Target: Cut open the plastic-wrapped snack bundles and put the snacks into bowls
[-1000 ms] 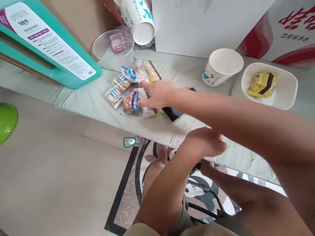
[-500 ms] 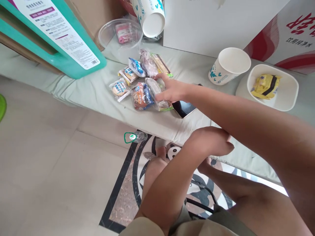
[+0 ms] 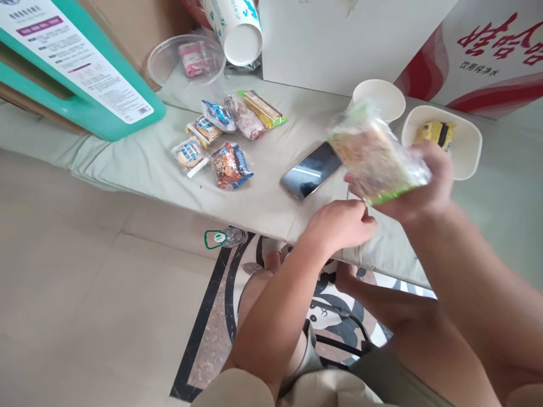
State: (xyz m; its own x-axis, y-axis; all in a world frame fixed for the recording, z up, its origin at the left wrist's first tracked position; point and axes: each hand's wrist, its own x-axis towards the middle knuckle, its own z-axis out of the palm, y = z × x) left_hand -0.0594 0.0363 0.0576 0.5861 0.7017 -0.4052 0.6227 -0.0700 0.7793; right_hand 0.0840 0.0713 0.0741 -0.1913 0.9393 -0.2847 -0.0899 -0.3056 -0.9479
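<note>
My right hand (image 3: 430, 186) is closed round a wrapped snack packet (image 3: 373, 155) with clear film and green edges, held up over the bench and blurred by motion. Just below it, my left hand (image 3: 341, 226) is curled near the bench's front edge, close to the packet's lower corner; what its fingers hold, if anything, is hidden. A dark phone (image 3: 311, 169) lies left of the packet. Further left rest several small snacks, among them a cookie packet (image 3: 231, 165), a round cracker packet (image 3: 189, 155) and a yellow-green packet (image 3: 263, 107).
Behind the raised packet stand a paper cup (image 3: 379, 99) and a white tray (image 3: 473, 144) holding a yellow packet (image 3: 435, 134). A clear tub (image 3: 186, 82), tilted paper cups (image 3: 241, 42), a white box (image 3: 339, 45) and a teal jug (image 3: 127, 121) line the back. A plastic bottle (image 3: 235, 236) is below.
My right hand has lifted the green-edged packet from the snack group and carried it right, uncovering the phone. My left hand has shifted slightly left and up. The view has turned a little right.
</note>
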